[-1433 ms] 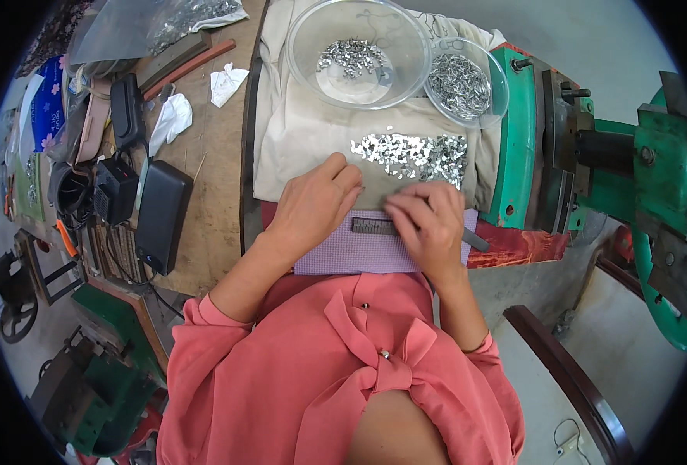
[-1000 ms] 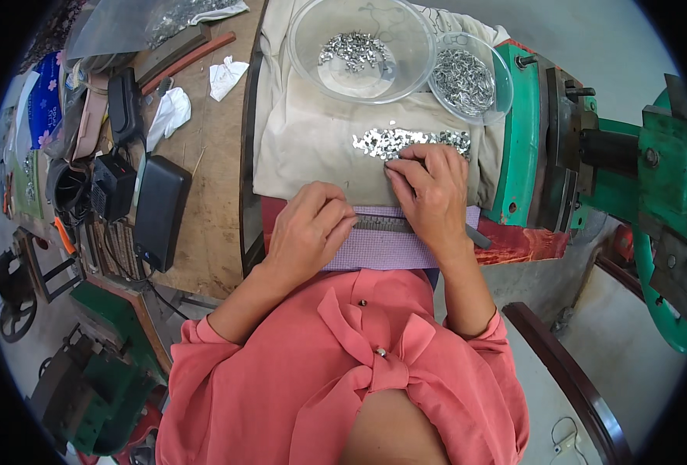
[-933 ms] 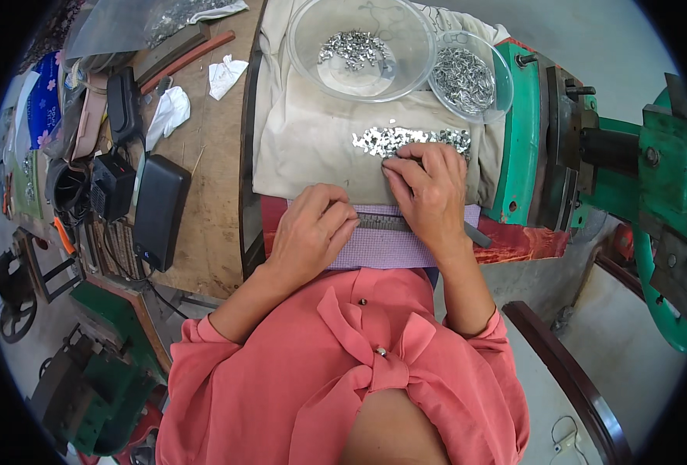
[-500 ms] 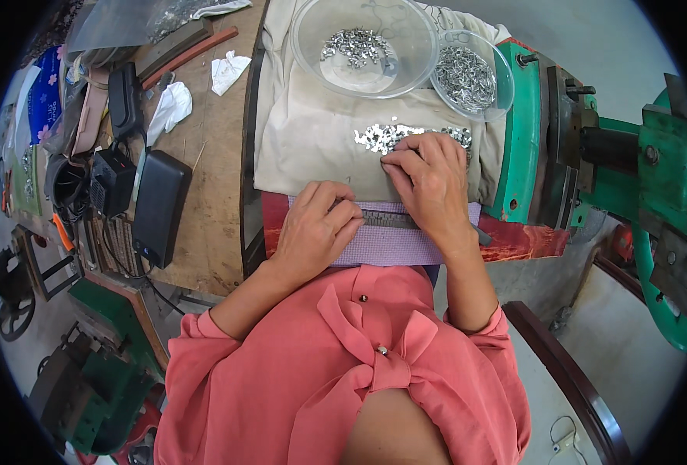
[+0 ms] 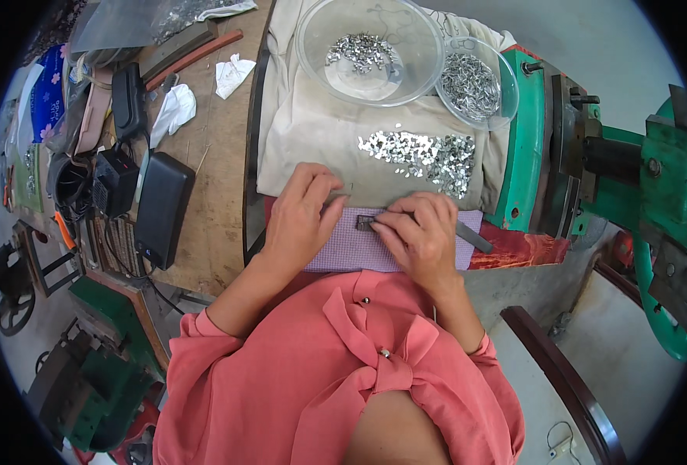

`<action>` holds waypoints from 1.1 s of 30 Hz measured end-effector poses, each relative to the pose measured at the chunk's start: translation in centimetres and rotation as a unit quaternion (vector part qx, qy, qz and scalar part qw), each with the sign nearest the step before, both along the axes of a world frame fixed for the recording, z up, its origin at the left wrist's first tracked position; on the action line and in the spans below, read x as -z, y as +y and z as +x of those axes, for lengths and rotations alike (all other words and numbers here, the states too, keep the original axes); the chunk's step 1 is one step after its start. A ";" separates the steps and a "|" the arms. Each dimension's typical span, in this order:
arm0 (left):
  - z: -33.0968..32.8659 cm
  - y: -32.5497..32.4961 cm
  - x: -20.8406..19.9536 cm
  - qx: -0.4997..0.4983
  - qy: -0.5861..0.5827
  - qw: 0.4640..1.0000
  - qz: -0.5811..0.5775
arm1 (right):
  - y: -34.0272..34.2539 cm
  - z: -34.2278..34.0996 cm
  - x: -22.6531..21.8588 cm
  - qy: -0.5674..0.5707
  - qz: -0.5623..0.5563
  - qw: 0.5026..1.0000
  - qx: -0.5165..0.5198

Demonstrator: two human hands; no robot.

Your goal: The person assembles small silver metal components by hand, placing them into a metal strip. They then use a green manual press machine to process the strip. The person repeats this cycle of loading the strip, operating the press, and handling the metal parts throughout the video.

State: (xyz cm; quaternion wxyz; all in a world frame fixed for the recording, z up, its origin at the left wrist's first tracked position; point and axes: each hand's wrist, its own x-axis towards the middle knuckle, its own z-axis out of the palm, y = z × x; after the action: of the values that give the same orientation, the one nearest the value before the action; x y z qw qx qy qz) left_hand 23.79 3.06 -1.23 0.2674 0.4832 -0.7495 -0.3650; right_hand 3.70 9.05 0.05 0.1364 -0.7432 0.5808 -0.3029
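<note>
A dark, narrow metal bar (image 5: 365, 222) lies across the checked purple cloth (image 5: 343, 252) at my front. My right hand (image 5: 422, 232) covers its middle, thumb and fingertips pinched together at the bar near its left end. Whatever small thing they may hold is hidden. Left of the bar, my left hand (image 5: 301, 221) is apart from it, thumb and forefinger spread with nothing visible between them. Beyond both hands, a loose pile of small shiny metal pieces (image 5: 428, 155) lies on the beige cloth (image 5: 312, 132).
Behind the pile stand a large clear tub (image 5: 304, 70) and a smaller clear bowl (image 5: 511, 108), both holding small metal parts. A green machine (image 5: 525, 147) borders the right. On the wooden table (image 5: 211, 170) at left are a black power bank (image 5: 165, 205) and crumpled tissues (image 5: 174, 112).
My right hand has come back from the metal pile toward me and down onto the bar. My left hand has let go of the bar's left end and opened, shifting slightly left.
</note>
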 end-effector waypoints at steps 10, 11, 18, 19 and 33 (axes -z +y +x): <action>-1.7 -0.9 -0.6 0.035 -0.094 0.993 -0.063 | -3.3 -1.8 1.0 0.034 -0.030 0.995 0.089; -1.6 -0.9 -0.7 0.036 -0.092 0.993 -0.065 | -3.5 -1.7 1.1 0.036 -0.031 0.995 0.088; -1.0 -1.4 -1.6 0.041 -0.109 0.992 -0.055 | -4.3 -1.5 0.7 0.035 -0.035 0.997 0.066; -0.9 -1.6 -1.6 0.041 -0.103 0.992 -0.059 | -4.1 -1.5 0.8 0.031 -0.036 0.997 0.062; -11.1 -9.4 -5.7 0.104 0.039 0.968 -0.224 | -3.4 -0.5 0.6 0.042 -0.018 0.994 0.101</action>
State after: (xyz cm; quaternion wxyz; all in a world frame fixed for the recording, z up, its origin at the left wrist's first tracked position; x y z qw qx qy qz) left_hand 12.73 -6.39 4.47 0.3583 0.3158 -0.8474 -0.2317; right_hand 3.16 5.61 -0.54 0.0679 -0.6952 0.6524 -0.2941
